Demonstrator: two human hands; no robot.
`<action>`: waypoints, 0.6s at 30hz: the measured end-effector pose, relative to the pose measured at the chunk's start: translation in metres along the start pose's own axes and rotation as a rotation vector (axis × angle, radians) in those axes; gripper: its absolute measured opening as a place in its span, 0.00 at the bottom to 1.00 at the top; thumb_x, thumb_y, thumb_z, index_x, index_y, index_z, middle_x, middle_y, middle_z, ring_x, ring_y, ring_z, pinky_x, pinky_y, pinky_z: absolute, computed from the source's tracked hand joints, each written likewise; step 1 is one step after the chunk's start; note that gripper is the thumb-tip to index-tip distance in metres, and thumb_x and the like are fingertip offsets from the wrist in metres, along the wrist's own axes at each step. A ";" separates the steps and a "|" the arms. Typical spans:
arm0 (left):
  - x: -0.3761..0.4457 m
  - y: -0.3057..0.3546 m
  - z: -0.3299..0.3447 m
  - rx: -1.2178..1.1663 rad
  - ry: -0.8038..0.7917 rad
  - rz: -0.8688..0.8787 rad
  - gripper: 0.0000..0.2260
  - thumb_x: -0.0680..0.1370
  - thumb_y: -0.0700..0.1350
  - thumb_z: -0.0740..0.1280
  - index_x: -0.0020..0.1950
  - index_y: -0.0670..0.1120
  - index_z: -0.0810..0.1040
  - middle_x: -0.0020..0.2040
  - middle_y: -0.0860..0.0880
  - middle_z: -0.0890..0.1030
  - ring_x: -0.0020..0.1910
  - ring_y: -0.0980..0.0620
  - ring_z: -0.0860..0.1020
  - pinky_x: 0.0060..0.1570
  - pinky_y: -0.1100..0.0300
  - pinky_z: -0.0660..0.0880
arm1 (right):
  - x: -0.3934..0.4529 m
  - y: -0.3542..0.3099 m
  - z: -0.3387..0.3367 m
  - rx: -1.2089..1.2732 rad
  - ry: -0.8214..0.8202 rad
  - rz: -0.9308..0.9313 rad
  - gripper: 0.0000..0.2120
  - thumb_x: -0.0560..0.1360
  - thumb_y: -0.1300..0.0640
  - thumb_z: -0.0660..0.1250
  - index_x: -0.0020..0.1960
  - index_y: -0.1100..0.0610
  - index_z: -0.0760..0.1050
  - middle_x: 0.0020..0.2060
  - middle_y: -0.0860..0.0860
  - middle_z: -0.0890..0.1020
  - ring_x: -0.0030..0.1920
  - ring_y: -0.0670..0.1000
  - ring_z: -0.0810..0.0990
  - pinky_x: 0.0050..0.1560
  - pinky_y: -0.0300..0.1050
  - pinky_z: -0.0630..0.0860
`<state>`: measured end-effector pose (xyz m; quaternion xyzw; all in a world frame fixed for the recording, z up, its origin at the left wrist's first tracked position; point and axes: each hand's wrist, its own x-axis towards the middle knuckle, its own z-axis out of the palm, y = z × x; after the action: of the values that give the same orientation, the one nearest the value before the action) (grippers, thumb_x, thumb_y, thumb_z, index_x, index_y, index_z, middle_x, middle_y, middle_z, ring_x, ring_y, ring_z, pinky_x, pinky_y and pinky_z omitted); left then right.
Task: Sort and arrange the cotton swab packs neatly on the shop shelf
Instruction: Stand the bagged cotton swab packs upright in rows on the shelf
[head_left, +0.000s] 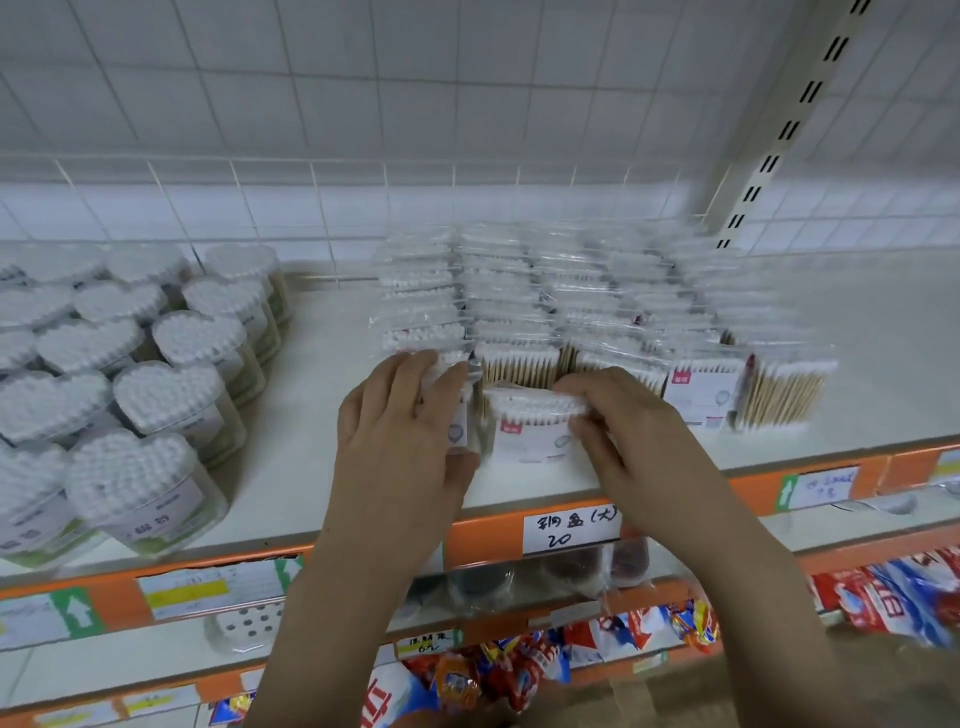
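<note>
Several rows of clear cotton swab packs (550, 296) stand upright on the white shelf (311, 415), running from the back wall toward the front. My left hand (400, 431) grips the front pack of the leftmost row (460, 426), fingers curled over its top. My right hand (618, 415) pinches the top right edge of a loose front pack (530, 431) with a pink label, standing just in front of the second row. A labelled pack (701, 395) fronts a row further right.
Heart-shaped clear swab tubs (156, 384) crowd the shelf's left side. An orange price rail (488, 545) with handwritten tags edges the shelf. Lower shelves hold colourful snack bags (519, 670). A slotted upright post (779, 135) rises at the right.
</note>
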<state>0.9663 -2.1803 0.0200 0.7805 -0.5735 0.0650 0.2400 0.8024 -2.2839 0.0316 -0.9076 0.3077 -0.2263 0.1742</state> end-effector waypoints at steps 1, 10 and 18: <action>0.001 0.001 0.000 0.011 -0.006 -0.001 0.29 0.64 0.45 0.77 0.64 0.45 0.74 0.64 0.42 0.73 0.65 0.39 0.69 0.60 0.44 0.66 | 0.004 0.002 0.000 -0.005 -0.017 -0.013 0.15 0.77 0.65 0.60 0.62 0.55 0.73 0.52 0.46 0.72 0.43 0.39 0.69 0.47 0.23 0.64; 0.006 0.005 0.006 0.019 0.118 -0.023 0.21 0.73 0.55 0.67 0.63 0.46 0.76 0.63 0.45 0.75 0.64 0.41 0.70 0.60 0.44 0.66 | 0.022 0.012 -0.002 -0.033 -0.059 -0.117 0.15 0.76 0.60 0.64 0.63 0.54 0.74 0.53 0.51 0.76 0.54 0.51 0.72 0.55 0.36 0.64; 0.010 0.013 0.011 -0.006 0.241 0.000 0.12 0.71 0.44 0.67 0.53 0.42 0.81 0.53 0.45 0.80 0.54 0.41 0.77 0.54 0.44 0.73 | 0.052 0.022 -0.017 -0.102 0.048 -0.178 0.12 0.78 0.59 0.60 0.60 0.56 0.76 0.52 0.49 0.79 0.53 0.52 0.72 0.57 0.45 0.65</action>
<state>0.9559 -2.1965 0.0173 0.7662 -0.5408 0.1565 0.3096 0.8201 -2.3366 0.0516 -0.9333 0.2412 -0.2468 0.0996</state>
